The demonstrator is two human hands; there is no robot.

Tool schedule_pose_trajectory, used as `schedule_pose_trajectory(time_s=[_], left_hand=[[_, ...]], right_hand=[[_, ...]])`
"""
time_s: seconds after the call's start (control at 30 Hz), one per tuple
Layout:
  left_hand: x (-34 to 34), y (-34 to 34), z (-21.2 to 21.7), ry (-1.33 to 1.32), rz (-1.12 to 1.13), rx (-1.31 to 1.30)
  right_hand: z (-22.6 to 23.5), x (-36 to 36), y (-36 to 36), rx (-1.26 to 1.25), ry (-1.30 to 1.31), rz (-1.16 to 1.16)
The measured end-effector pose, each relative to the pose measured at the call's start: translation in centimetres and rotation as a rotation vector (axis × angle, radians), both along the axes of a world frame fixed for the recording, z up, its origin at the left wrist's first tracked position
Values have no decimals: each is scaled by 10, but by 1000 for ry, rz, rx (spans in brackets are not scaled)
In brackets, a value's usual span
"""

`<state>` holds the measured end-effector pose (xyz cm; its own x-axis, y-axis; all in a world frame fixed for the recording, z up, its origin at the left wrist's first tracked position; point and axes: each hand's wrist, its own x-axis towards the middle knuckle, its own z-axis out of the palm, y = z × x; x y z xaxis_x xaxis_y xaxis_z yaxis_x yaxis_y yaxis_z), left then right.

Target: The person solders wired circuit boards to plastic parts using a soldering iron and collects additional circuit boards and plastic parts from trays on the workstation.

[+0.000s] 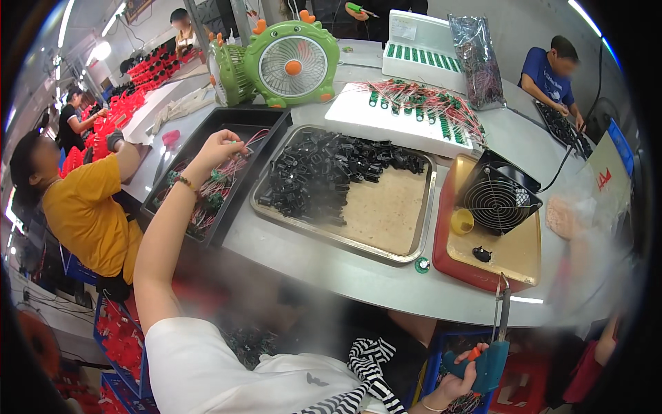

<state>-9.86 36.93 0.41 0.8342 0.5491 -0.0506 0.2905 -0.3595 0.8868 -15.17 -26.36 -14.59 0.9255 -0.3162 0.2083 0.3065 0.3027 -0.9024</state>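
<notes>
In the upper left, the left hand reaches into the black tray, fingers pinched on a wired part. At the lower right, the right hand grips teal pliers standing tall, tips up.

wired parts in left tray, clips (heaped) in middle tray
</notes>
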Motion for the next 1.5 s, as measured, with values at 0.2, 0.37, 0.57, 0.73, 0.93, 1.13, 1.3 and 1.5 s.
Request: schedule_pose_trajectory(time_s=[0.2, 0.37, 0.57, 0.73, 0.93, 1.13, 1.3, 1.5], left_hand=[[17, 2, 1, -85, 34, 20], [16, -3, 2, 51, -55, 23], [-2, -8, 4, 82, -26, 13], [-5, -13, 8, 68, 7, -17], [7, -4, 4, -32, 40, 32], [12, -4, 3, 22, -32, 19], [3, -8, 6, 109, -38, -9], [-10, -3, 3, 135, -18, -5]], right_hand=[[5, 0, 4, -31, -22, -32], [8, -1, 5, -38, -45, -52], [4, 0, 0, 0, -3, -61], [1, 1, -1, -10, -12, -53], [-3, -3, -4, 3, 4, -51], [0, -5, -3, 12, 15, -60], [3, -7, -3, 5, 31, -88], [0, -5, -3, 22, 20, -59]])
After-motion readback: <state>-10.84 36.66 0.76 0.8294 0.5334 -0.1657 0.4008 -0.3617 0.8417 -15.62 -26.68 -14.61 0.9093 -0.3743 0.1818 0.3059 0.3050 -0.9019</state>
